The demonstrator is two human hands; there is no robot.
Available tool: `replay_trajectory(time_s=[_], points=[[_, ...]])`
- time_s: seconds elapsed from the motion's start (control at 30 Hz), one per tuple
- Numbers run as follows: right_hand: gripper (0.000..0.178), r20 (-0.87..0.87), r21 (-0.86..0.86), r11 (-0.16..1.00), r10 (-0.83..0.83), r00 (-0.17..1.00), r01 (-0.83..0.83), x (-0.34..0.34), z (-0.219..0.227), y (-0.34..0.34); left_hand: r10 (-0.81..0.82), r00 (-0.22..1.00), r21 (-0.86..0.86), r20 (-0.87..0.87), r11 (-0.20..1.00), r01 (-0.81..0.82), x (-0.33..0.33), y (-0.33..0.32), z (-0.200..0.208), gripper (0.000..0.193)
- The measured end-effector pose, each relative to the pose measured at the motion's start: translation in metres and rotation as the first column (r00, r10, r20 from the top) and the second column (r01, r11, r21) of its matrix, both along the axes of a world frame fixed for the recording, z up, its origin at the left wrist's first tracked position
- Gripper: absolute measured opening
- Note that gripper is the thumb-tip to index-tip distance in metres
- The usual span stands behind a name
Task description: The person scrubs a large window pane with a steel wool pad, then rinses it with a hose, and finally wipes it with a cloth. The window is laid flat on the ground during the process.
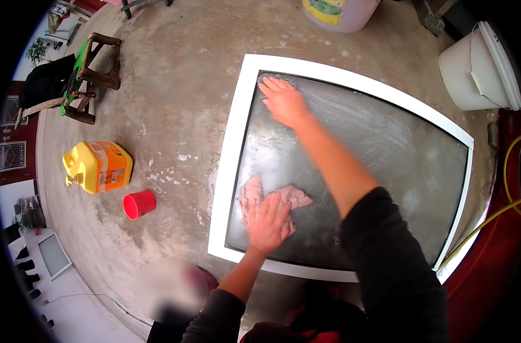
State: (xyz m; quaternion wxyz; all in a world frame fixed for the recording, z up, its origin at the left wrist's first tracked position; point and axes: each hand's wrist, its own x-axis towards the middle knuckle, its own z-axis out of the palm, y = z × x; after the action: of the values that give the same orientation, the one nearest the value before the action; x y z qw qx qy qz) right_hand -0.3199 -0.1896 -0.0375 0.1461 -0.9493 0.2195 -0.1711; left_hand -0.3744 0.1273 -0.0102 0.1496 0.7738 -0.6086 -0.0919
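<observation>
A white-framed glass panel [229,154] lies before me, its grey pane [375,171] streaked with whitish, wet-looking suds. My left hand [269,223] rests flat, fingers stretched, on a crumpled pink cloth [294,196] near the pane's lower left corner. Reaching across the glass, my right hand [284,102] is pressed flat at the upper left corner, beside the inner edge of the frame. Foam shows around its fingertips; whether anything lies under that palm is hidden.
Left of the panel stand a yellow jug [94,167] and a red cup [139,204]. A wooden stool [103,77] is farther left. Buckets stand at the back, one white with a wire handle [472,68]. A yellow hose [489,220] runs along the right.
</observation>
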Motion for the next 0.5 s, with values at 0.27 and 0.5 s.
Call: replay_trajectory(time_s=[0.27,0.5], points=[[0.046,0.209,0.122,0.906,-0.422,0.882,0.405,-0.057,-0.034,0.008,0.014,1.000,0.007,-0.028,1.000,-0.013,-0.003,0.004,0.003,0.052],[0.047,-0.019,0.107,0.989,-0.101,0.995,0.102,0.004,0.001,0.016,0.028,1.000,0.002,0.011,1.000,-0.028,0.001,0.012,-0.004,0.052]])
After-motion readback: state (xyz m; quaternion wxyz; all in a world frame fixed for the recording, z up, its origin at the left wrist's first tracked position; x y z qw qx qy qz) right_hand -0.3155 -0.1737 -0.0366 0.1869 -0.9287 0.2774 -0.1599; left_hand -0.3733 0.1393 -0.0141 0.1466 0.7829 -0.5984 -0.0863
